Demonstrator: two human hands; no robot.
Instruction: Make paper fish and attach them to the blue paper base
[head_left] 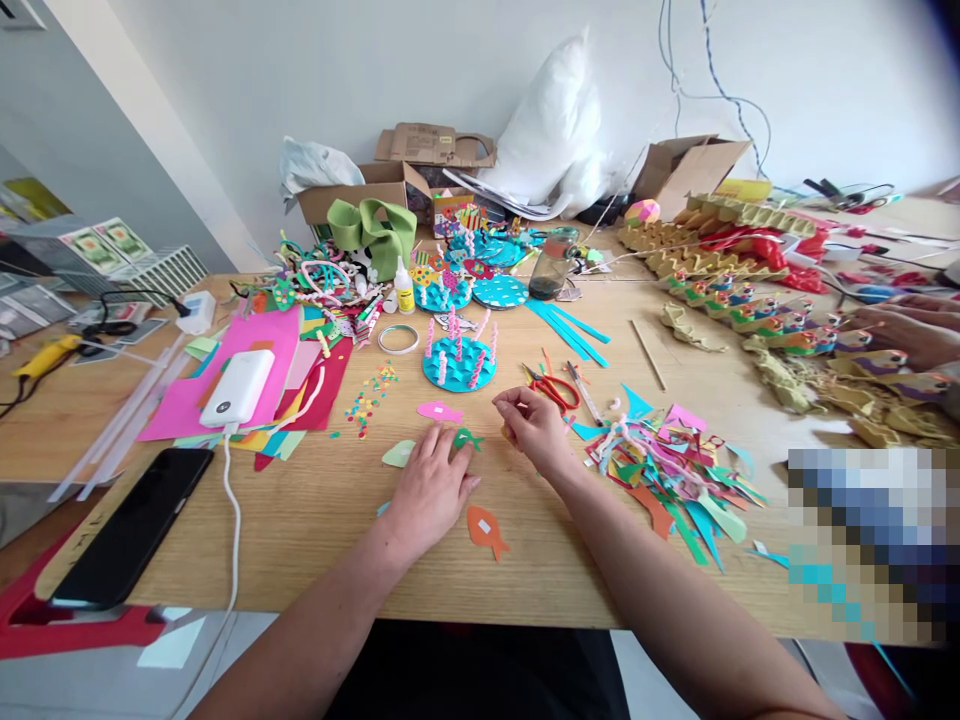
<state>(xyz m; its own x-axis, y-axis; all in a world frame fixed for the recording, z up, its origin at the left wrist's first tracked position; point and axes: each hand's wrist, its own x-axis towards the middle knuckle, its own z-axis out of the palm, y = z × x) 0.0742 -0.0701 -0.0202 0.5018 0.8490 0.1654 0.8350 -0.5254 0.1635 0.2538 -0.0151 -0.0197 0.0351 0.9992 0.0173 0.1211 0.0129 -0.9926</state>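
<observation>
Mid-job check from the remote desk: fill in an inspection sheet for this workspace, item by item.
Surface: wooden table; no spill seen.
Job's things: pink fish, dark green fish, orange fish, pale green cutout; turquoise base with pink twists beyond.
Clutter: paper scraps at right, red-handled scissors, confetti dots, phone.
Grippers: bare hands; left hand over the table, fingers by the dark green fish; right hand has fingertips together, contents unclear.
Cables: white cable runs from the power bank over the near edge.
Surroundings: another person's hand at far right; cardboard boxes behind.
</observation>
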